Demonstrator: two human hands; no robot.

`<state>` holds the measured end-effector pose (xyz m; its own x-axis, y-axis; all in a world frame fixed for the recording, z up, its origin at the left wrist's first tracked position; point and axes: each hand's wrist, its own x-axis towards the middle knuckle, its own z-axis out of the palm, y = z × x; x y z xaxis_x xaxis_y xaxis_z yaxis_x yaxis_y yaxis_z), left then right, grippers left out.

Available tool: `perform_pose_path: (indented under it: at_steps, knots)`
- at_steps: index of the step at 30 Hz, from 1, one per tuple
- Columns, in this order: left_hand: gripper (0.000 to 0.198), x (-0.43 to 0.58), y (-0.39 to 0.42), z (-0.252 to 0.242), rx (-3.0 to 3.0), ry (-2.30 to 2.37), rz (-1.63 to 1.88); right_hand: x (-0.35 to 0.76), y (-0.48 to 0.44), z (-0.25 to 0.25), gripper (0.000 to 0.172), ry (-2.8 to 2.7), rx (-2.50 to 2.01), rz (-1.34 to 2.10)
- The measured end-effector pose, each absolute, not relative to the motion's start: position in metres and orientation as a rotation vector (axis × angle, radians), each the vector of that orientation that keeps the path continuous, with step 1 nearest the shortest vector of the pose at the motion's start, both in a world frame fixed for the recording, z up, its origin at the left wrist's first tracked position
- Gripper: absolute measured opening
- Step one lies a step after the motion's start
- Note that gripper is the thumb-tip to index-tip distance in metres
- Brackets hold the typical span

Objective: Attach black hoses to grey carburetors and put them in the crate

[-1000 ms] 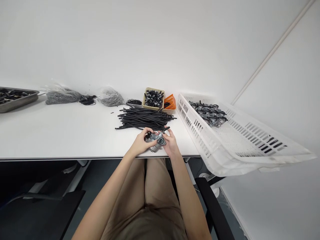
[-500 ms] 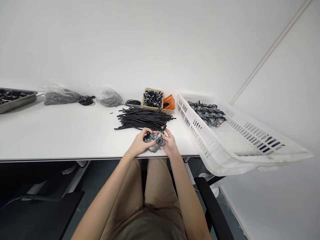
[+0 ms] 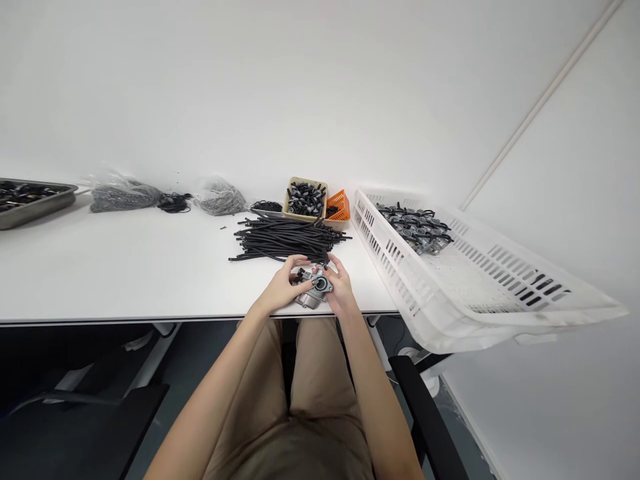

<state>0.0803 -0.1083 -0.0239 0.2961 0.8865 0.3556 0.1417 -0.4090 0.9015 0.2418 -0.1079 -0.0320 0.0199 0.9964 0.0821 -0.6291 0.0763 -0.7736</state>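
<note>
A small grey metal carburettor-like part [image 3: 314, 289] with black fittings sits between both hands at the front edge of the white table [image 3: 125, 267]. My left hand [image 3: 281, 288] grips its left side with curled fingers. My right hand [image 3: 341, 288] holds its right side, fingertips on top. Just behind lies a heap of black rubber tubes [image 3: 285, 241].
A beige box [image 3: 306, 198] of black-and-grey parts and a small orange basket [image 3: 339, 203] stand behind the tubes. A large white slotted crate [image 3: 480, 280] with several assembled parts [image 3: 414, 227] juts off the table's right end. Plastic bags [image 3: 123, 195] and a metal tray [image 3: 30, 200] lie at the left.
The metal part has been turned slightly in the hands, its round opening now facing up more. The hands stayed in the same place.
</note>
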Motion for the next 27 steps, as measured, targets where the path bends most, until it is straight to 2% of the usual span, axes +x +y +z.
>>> perform_pose_path:
  at_steps: [4, 8, 13, 19, 27]
  knots:
    - [0.065, 0.0799, -0.1086, -0.0222, 1.796, 0.983, 1.039, 0.2411, -0.1105, -0.0308, 0.053, -0.779, -0.605, 1.395]
    - [0.059, 0.0802, -0.1096, -0.0227, 1.803, 1.064, 1.062, 0.242, -0.1121, -0.0279, 0.047, -0.782, -0.611, 1.458]
    - [0.057, 0.0801, -0.1123, -0.0229, 1.8, 1.044, 1.097, 0.2417, -0.112, -0.0289, 0.053, -0.806, -0.624, 1.44]
    - [0.056, 0.0797, -0.1141, -0.0214, 1.785, 1.03, 1.132, 0.2391, -0.1097, -0.0326, 0.044, -0.807, -0.63, 1.375]
    - [0.05, 0.0798, -0.1147, -0.0212, 1.779, 1.015, 1.096, 0.2424, -0.1057, -0.0364, 0.046, -0.74, -0.625, 1.449]
